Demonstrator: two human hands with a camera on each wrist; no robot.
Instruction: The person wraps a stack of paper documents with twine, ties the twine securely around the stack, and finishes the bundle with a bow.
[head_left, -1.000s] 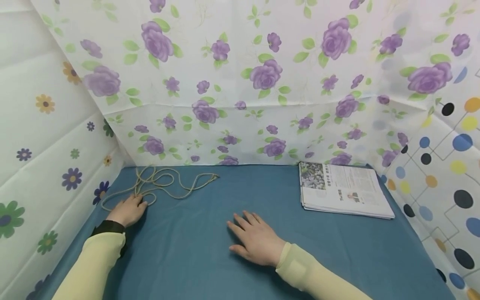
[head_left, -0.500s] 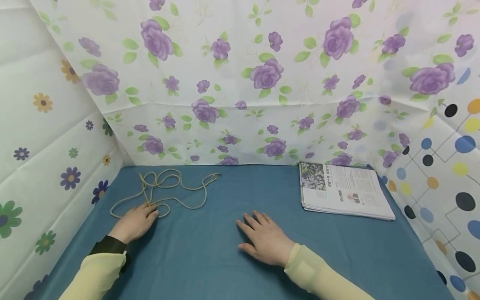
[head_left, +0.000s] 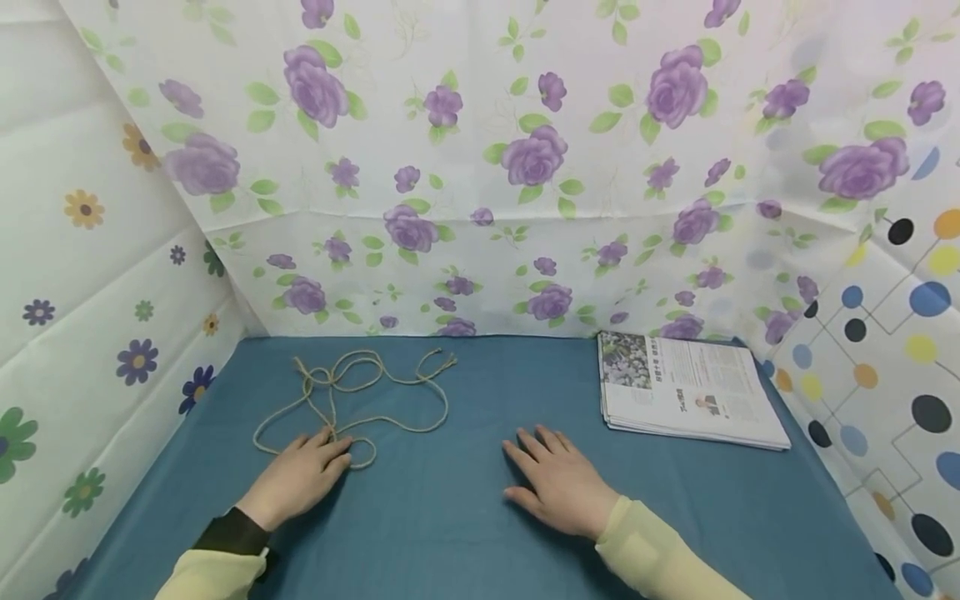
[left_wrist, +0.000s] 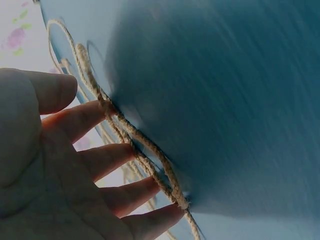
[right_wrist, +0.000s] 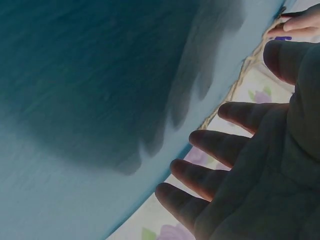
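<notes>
On the left half of a blue tablecloth (head_left: 450, 533), loosely looped and crossing over itself: a length of tan twine rope (left_wrist: 150, 143), frayed at the ends, with no label or lettering visible on it. At its near loops, a left hand (head_left: 300, 479), palm down, fingers nearly straight and slightly spread, fingertips touching the strands without curling round them; thumb apart from the rope in the left wrist view. Well to the right, a right hand (head_left: 562, 485), fingers extended and fanned, thumb out, nothing held; impossible to tell whether resting on the cloth or just above it. At the left wrist, a black band (head_left: 234, 532); on both arms, pale yellow sleeves (head_left: 648, 546). Near the far right corner, a stack of newspapers (head_left: 693, 392), with a leafy-looking photograph, columns of fine print and Chinese headline characters running sideways, too small to read surely. Behind, a purple-rose curtain (head_left: 480, 258); at left, a daisy-print sheet (head_left: 97, 425); at right, a sheet of coloured dots joined by lines (head_left: 888, 358).
</notes>
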